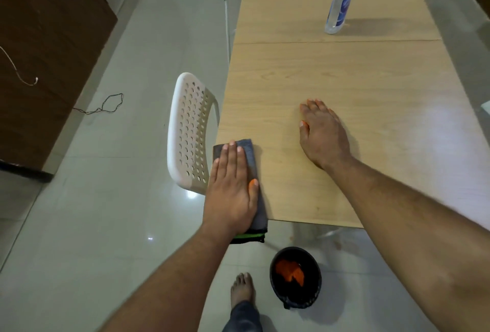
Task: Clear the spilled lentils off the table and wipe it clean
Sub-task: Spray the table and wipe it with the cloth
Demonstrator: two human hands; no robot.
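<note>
A left hand (233, 188) presses flat, fingers straight, on a folded grey cloth (250, 162) at the table's (344, 72) near-left corner, the right hand (322, 135) braced open alongside; lentils (289, 270) sit in a black bowl (295, 277) on the floor, so long, overlapping, evenly pressed strokes suit best.

Soft indoor light; glare on floor (148, 238); wide-angle edge bending.

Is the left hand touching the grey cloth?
Touching. The head view shows the left hand lying flat with straight fingers on the cloth, pressing it onto the table at its left edge.
</note>
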